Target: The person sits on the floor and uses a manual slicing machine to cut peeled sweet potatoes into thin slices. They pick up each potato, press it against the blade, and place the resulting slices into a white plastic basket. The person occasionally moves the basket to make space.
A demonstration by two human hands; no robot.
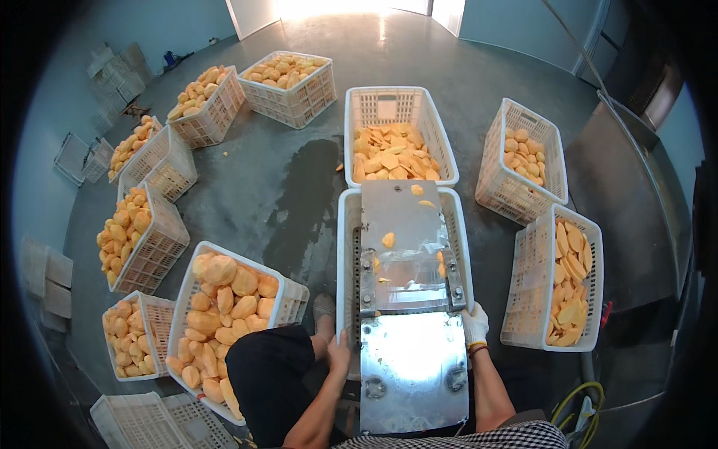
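Observation:
In front of me a metal slicer board [413,352] lies lengthwise over a white plastic crate [346,247]. Its far plate carries a bolted crosspiece and a few stray orange scraps [388,239]. My bare left hand [339,355] is closed on the left rim of this crate. On the opposite side my right hand [476,326], in a white glove, is closed at the right rim beside the board; its fingertips are partly hidden. Just beyond the board's far end, another white crate [441,138] holds a heap of orange slices [393,153], apparently sweet potato.
Left of me, several crates of peeled orange tubers [224,299] stand in an arc, the nearest against my leg. To the right are a crate of tubers [526,156] and a crate of slices [571,288]. A yellow hose [594,408] lies at lower right. Wet floor [303,202] shows left of centre.

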